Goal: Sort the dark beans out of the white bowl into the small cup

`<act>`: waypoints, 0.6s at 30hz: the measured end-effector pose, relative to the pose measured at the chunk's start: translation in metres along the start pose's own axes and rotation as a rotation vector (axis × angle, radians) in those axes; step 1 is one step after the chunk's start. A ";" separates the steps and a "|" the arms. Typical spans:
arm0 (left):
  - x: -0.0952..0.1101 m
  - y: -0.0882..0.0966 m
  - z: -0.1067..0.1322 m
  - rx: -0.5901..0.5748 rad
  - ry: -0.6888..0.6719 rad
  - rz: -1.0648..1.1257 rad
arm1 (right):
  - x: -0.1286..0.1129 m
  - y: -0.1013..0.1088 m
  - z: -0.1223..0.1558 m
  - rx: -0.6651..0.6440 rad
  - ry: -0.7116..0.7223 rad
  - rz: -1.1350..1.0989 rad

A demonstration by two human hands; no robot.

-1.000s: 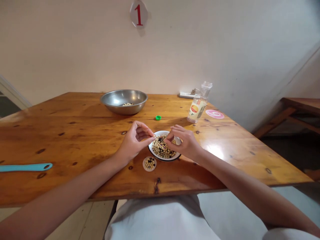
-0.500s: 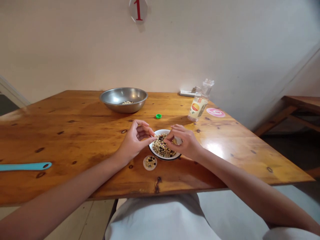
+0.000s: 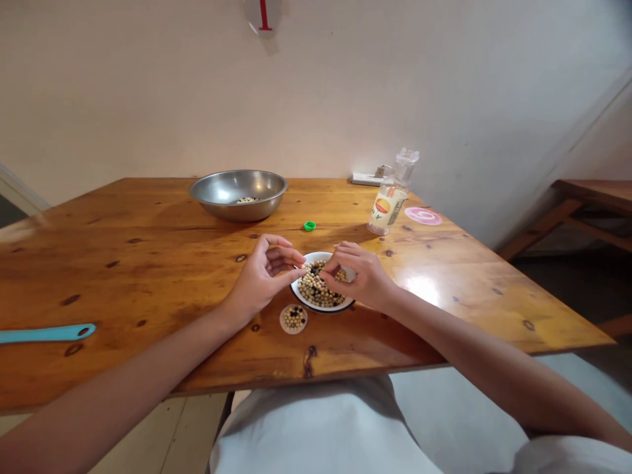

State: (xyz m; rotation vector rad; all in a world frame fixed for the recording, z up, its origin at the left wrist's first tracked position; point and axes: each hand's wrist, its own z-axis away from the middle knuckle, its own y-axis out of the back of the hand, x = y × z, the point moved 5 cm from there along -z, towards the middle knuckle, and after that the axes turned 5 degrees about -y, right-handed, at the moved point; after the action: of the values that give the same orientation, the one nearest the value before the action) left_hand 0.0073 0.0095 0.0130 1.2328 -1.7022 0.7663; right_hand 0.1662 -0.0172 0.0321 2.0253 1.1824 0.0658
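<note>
fingers (image 3: 286,253) of the left hand (image 3: 257,278) are arching in the head view, forefinger and thumb standing nearly together at the left side of the white bowl (image 3: 318,256); something pale is showing at the tips, perhaps a bean, but i cannot tell whether they are gripping it. across from it the right hand (image 3: 363,276) is reaching over the bowl, thumb and forefinger bending into a narrow pinch, and i cannot tell whether anything is sitting between them. pale and dark beans (image 3: 320,296) are filling much of the bowl, and more are lying on a small pale disc (image 3: 293,331) by its near left edge, on the wooden table (image 3: 148,283).

judging by this, the step in hand seems to be handling beans singly over the bowl; the next move is probably calling for a light, exact pinch and steady wrists.

the right hand is covering part of the bowl's right side. farther back, the steel bowl (image 3: 237,212) is showing only a small heap over its near wall, too tiny to identify. a blue handle (image 3: 49,334) is running off the left edge, and the wall sign (image 3: 263,16) is being cut by the top one.
</note>
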 end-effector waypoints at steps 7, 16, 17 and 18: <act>0.000 0.000 0.000 -0.010 -0.009 -0.005 | 0.001 0.000 -0.001 -0.011 -0.016 -0.005; 0.000 0.001 0.000 0.005 -0.002 -0.008 | -0.001 0.000 0.000 -0.020 -0.011 -0.010; 0.000 0.000 0.000 0.008 0.005 -0.009 | -0.001 0.000 0.000 -0.025 -0.010 -0.013; 0.000 0.000 0.000 0.010 0.011 -0.012 | -0.001 0.000 0.000 -0.028 -0.012 -0.014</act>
State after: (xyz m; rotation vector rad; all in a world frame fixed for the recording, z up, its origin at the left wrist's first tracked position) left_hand 0.0074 0.0094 0.0133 1.2428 -1.6825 0.7733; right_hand 0.1655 -0.0174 0.0321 1.9900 1.1820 0.0629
